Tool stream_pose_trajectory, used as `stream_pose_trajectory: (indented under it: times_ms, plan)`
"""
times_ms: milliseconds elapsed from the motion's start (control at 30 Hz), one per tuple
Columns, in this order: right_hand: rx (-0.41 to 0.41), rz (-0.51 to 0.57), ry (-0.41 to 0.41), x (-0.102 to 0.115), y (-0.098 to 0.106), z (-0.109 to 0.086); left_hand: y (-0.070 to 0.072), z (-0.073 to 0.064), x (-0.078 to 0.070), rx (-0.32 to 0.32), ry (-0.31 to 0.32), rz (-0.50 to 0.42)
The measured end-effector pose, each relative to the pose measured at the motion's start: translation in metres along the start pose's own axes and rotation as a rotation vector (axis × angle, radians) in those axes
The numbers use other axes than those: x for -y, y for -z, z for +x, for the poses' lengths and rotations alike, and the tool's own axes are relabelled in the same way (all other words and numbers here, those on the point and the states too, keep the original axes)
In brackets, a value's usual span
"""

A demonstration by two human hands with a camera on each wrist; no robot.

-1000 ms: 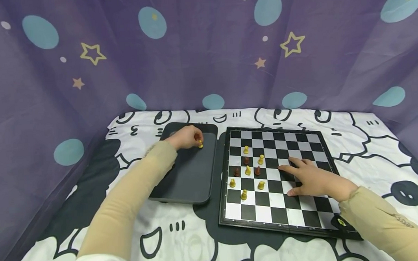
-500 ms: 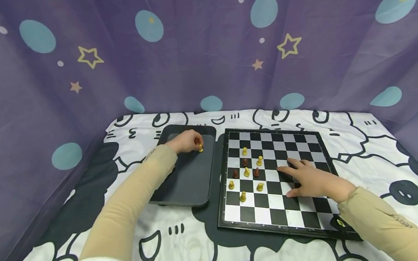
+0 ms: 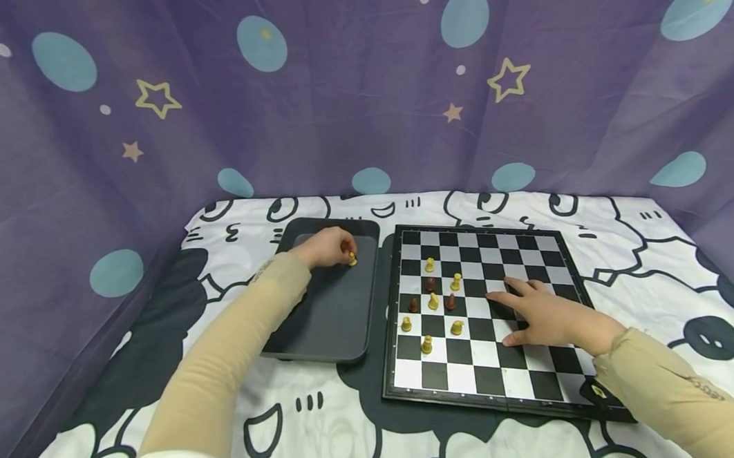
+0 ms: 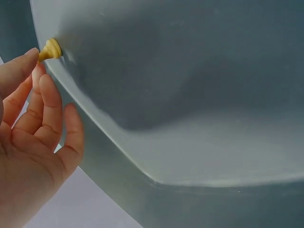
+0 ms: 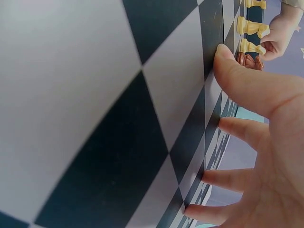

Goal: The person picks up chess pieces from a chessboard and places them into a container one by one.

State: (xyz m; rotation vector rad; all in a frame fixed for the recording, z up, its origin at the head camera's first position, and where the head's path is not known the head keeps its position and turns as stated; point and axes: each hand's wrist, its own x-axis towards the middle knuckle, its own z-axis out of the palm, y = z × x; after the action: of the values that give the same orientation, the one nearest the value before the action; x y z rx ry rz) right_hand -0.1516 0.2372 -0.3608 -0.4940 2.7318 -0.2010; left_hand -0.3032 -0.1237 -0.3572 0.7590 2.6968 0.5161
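My left hand (image 3: 328, 247) reaches over the dark grey tray (image 3: 324, 326). Its thumb and fingertips pinch a small yellow chess piece (image 4: 51, 49), base pointing away from the fingers, close to the tray's inner edge in the left wrist view. The fingers hide the piece's top. On the black-and-white chessboard (image 3: 485, 352) to the right, my right hand (image 3: 549, 318) rests with fingers spread and nothing in its grasp. Left of that hand, several yellow pieces (image 3: 455, 282) and dark red pieces (image 3: 450, 302) stand grouped on the board's left half.
Tray and board lie side by side, a narrow strip of cloth between them. The black-and-white cartoon tablecloth (image 3: 303, 433) spreads underneath. A purple curtain (image 3: 348, 105) with stars and blue ovals hangs behind.
The head view has shifted slightly. Both hands keep their places, the left still pinching the yellow chess piece over the tray, the right still on the board.
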Motion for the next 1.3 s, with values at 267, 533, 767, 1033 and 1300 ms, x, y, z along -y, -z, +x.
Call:
stream_pose_trajectory:
  times_ms: [267, 533, 767, 1033, 1300]
  plan:
    - [0.0, 0.003, 0.009, 0.0, 0.002, 0.0, 0.007, -0.004, -0.003, 0.022, 0.04, -0.047]
    - [-0.004, 0.0, 0.018, 0.0, 0.002, -0.001, 0.017, -0.009, -0.006, 0.001, 0.048, -0.063]
    - [0.001, 0.003, 0.012, -0.001, 0.0, 0.0, 0.02, -0.012, -0.005, -0.02, 0.035, -0.114]
    - [0.002, 0.001, 0.012, -0.001, -0.001, 0.001, 0.025, -0.018, -0.017, -0.036, -0.002, -0.185]
    - [0.003, 0.007, 0.01, -0.001, 0.0, -0.001, 0.025, -0.022, -0.03, -0.022, -0.067, -0.193]
